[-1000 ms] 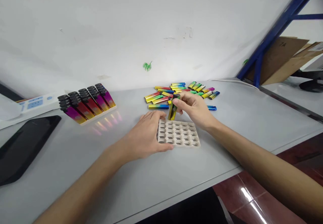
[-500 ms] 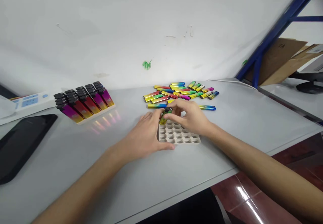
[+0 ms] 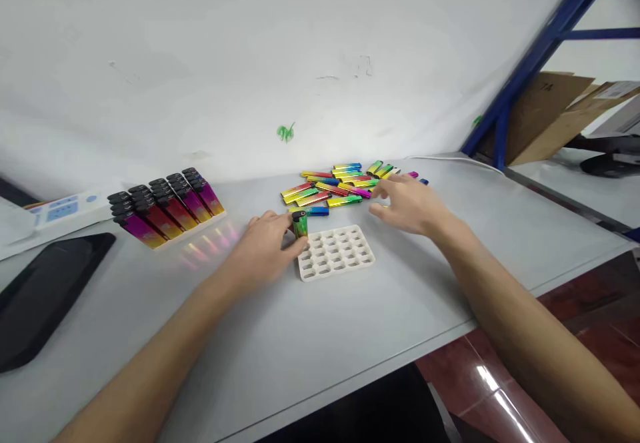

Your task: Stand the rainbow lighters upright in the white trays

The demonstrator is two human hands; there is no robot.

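Observation:
A white tray with rows of holes lies on the grey table. At its back left corner stands a green lighter with a black top, which my left hand grips between thumb and fingers. My right hand is over the right side of a pile of loose, shiny coloured lighters, fingers apart and nothing seen between them. Further left, a second tray holds rows of upright purple and red lighters with black tops.
A black phone lies at the left, in front of a white power strip. The white wall rises behind the table. Blue rack posts and cardboard boxes are at the right.
My right hand has left the green lighter and moved right to the pile. My left hand is now closed on that lighter. The holed tray appears further left and is more exposed.

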